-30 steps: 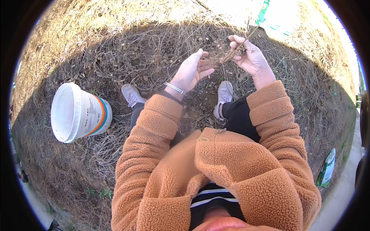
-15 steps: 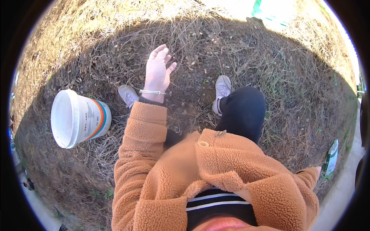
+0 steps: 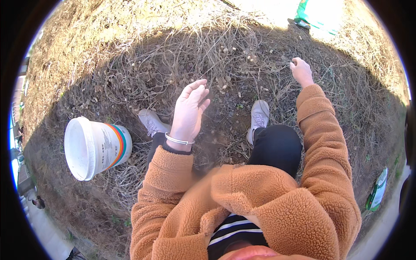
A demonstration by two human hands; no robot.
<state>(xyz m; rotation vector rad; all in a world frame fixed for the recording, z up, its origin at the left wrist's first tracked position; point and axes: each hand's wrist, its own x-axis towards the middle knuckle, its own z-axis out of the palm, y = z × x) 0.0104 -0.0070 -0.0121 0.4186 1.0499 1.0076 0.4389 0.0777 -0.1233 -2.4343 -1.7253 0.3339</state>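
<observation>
My left hand (image 3: 189,108), with a pale bracelet at the wrist, hovers above the soil between my shoes. Its fingers are loosely bent and apart, with nothing visible in them. Farther out to the right, my right hand (image 3: 302,72) is low over dry stalks, fingers curled together; whatever they may hold is hidden. Dried vines (image 3: 208,54) spread ahead of both hands. Small pale pods that look like peanuts (image 3: 251,59) lie scattered among them.
A white plastic bucket (image 3: 89,149) with coloured stripes lies tipped or leaning at my left, its mouth facing outward. My shoes (image 3: 260,115) stand on the soil. A green-and-white bag (image 3: 377,189) lies at far right; green-and-white sheeting (image 3: 302,15) is at the sunlit far edge.
My right hand has come up from beside my body at the lower right and reached forward over the stalks. The left hand appears lower and slightly further right; the whole view has shifted.
</observation>
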